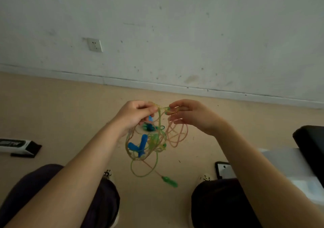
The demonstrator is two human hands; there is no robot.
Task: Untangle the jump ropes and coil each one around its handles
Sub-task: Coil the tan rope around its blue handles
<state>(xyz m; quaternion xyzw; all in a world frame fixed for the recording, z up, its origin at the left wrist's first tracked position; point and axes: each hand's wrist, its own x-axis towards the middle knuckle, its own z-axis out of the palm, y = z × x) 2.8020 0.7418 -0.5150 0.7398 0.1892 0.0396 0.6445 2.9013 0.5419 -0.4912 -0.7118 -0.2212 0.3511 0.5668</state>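
Nearest you, your dark-trousered knees (57, 192) frame the bottom of the view, with a black-edged tablet-like slab (223, 170) lying on the floor beside your right leg. Just beyond, a green plastic handle (169, 181) dangles free at the end of a thin cord, hanging clear of the beige floor (70, 108). Above it hangs the tangled knot of thin translucent jump ropes (149, 145), green, yellowish and pink strands looped through one another, with two blue plastic handles (139, 145) caught in the middle of the mass; nothing carries it, it is held in the air between your forearms. Your left hand (135, 115) has its grip curled round the upper left of the bundle, thumb and fingers pinching strands at the top. Your right hand (189, 113) pinches a strand at the top right, its lower fingers loosely bent, pink loops (177, 135) falling beneath it. You appear to be in the untangling step, early on: no rope is separated and nothing is coiled. The next move likely calls for drawing the pinched strands apart gently and feeding a handle back through a loop, not tugging, which could tighten the knot. Farther off, a dark box (19, 147) lies by the floor's left edge, and a scuffed white wall (175, 35) with a socket (95, 44) stands behind.
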